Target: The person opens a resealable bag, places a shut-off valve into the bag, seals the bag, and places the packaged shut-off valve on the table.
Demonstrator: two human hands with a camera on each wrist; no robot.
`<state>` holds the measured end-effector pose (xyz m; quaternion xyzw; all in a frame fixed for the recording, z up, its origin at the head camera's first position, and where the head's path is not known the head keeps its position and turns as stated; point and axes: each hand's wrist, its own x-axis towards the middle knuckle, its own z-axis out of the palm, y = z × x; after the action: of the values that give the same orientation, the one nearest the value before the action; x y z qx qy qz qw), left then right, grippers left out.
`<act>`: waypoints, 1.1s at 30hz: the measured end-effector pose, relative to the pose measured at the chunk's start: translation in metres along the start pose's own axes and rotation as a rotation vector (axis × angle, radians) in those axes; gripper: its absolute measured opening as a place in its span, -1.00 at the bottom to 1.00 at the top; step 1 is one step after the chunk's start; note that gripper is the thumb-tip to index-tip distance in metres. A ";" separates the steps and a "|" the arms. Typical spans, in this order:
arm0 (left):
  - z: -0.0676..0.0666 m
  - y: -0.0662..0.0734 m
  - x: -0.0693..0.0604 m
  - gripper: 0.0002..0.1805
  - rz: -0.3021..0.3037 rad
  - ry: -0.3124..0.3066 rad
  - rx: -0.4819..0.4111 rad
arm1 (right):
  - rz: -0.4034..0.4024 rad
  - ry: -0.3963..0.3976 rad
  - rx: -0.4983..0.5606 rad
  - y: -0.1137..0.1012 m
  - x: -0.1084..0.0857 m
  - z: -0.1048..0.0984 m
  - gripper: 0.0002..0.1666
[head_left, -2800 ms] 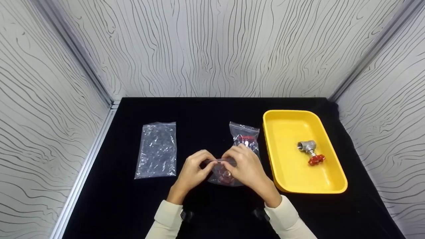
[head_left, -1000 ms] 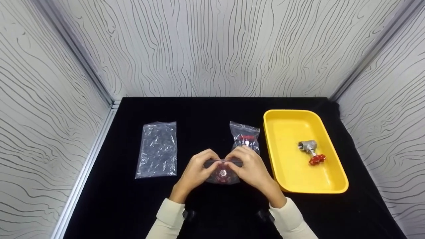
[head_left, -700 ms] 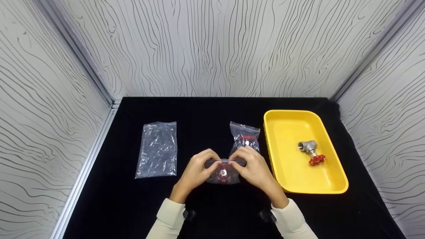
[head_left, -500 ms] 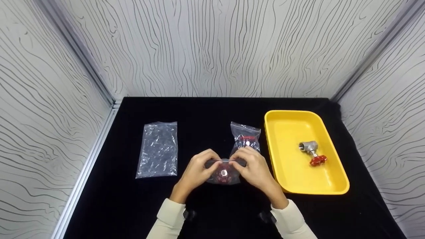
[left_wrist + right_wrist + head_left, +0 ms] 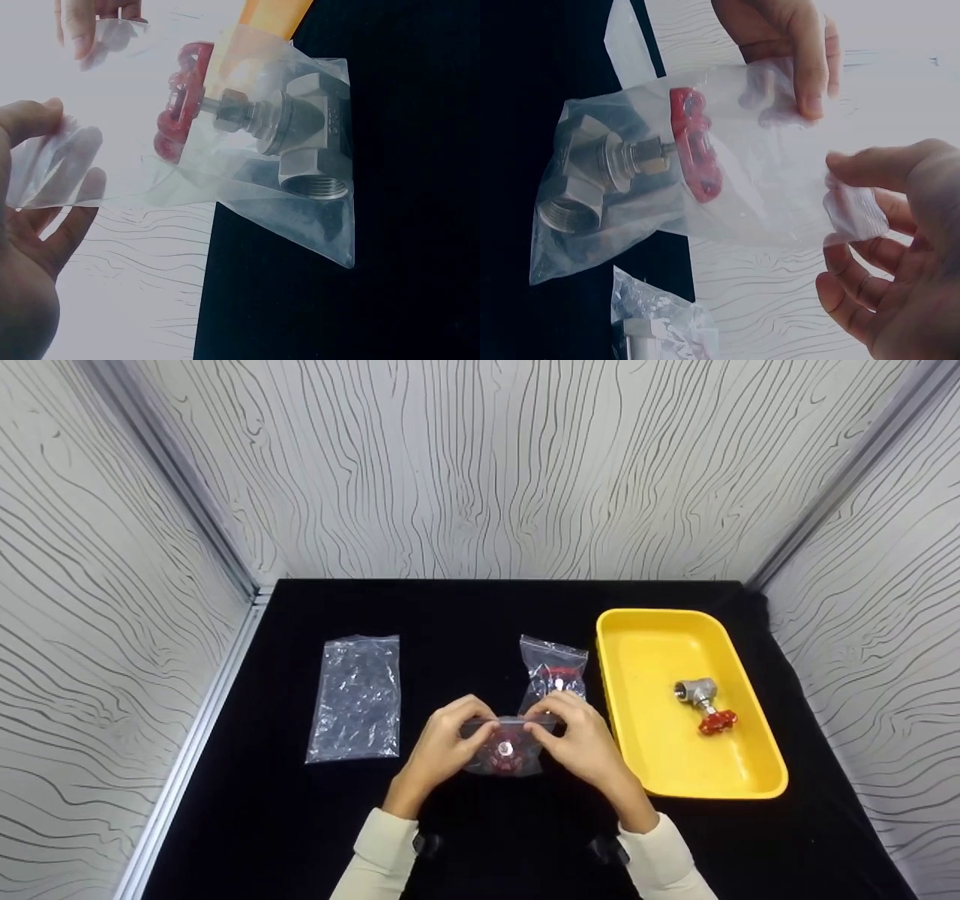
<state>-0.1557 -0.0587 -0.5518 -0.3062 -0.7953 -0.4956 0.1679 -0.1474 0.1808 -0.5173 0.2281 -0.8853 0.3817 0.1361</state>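
A clear zip bag [image 5: 487, 765] stands between both hands, with a gate valve [image 5: 304, 124] inside it. The valve's red handwheel [image 5: 696, 146] points toward the bag's mouth, and its metal body sits at the bottom. My left hand [image 5: 444, 742] pinches the left part of the bag's top edge between thumb and fingers. On the right part of that edge, my right hand [image 5: 577, 739] pinches with thumb and fingers as well. Behind the right hand lies another zip bag [image 5: 553, 649] holding a red-wheeled valve, partly hidden by the fingers.
A flat clear zip bag [image 5: 356, 701] lies on the left of the black cloth [image 5: 465, 637]. To the right stands a yellow tray [image 5: 645, 765] with a loose red-wheeled valve [image 5: 701, 701] in it. Patterned panels [image 5: 480, 472] enclose the back and sides.
The right hand has slid rightward along the bag's top edge, away from the left hand. The bag has turned to face the person more squarely. The other things stay in place.
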 end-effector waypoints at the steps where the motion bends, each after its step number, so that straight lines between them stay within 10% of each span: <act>1: 0.000 0.000 0.000 -0.94 0.003 0.000 0.000 | 0.007 -0.001 0.002 0.000 0.000 -0.001 -0.80; 33: 0.000 0.001 0.000 -0.95 -0.018 -0.012 0.000 | -0.105 0.145 0.115 0.018 -0.012 -0.004 -0.82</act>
<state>-0.1544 -0.0582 -0.5512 -0.3019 -0.7989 -0.4954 0.1588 -0.1457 0.1983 -0.5300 0.2535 -0.8364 0.4398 0.2066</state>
